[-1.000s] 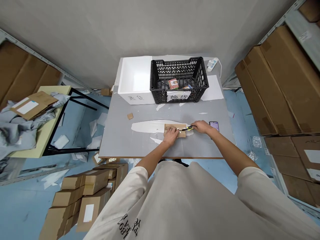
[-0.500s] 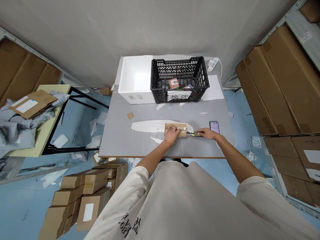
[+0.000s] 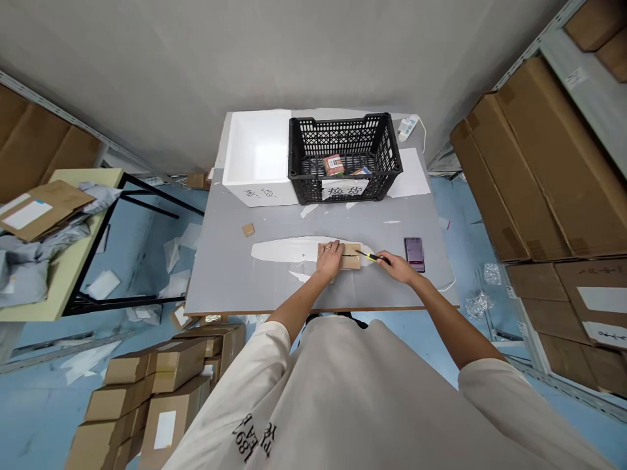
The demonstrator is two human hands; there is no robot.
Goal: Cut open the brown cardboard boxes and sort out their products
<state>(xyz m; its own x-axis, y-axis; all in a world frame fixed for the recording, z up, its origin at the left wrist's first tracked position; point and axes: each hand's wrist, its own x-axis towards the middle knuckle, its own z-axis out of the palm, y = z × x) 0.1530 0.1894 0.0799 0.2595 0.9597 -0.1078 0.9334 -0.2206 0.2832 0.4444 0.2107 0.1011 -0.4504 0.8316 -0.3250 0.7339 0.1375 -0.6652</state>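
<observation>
A small flat cardboard box (image 3: 351, 260) lies on the grey table with a dark line along its upper face. My left hand (image 3: 330, 259) grips it over the left end, fingers across the top. From the right, my right hand (image 3: 396, 267) is closed around a yellow-and-black utility knife (image 3: 373, 257). The knife slants, its tip at the box's right edge; I cannot tell whether the blade touches the cardboard. Beneath the box is a long white patch (image 3: 281, 250) on the tabletop. To the right of my right hand lies a phone (image 3: 415, 254).
Behind my hands stand a white foam box (image 3: 259, 147) and a black plastic crate (image 3: 345, 160) holding small packets. A small brown piece (image 3: 248, 230) lies on the left of the table (image 3: 220, 274). Cartons (image 3: 179, 372) are stacked below left; shelved cartons (image 3: 533, 156) line the right.
The knife has gone from nearly level to slanted, its tip now higher on the box's right edge. My left hand has shifted slightly left on the box. The camera view has turned slightly.
</observation>
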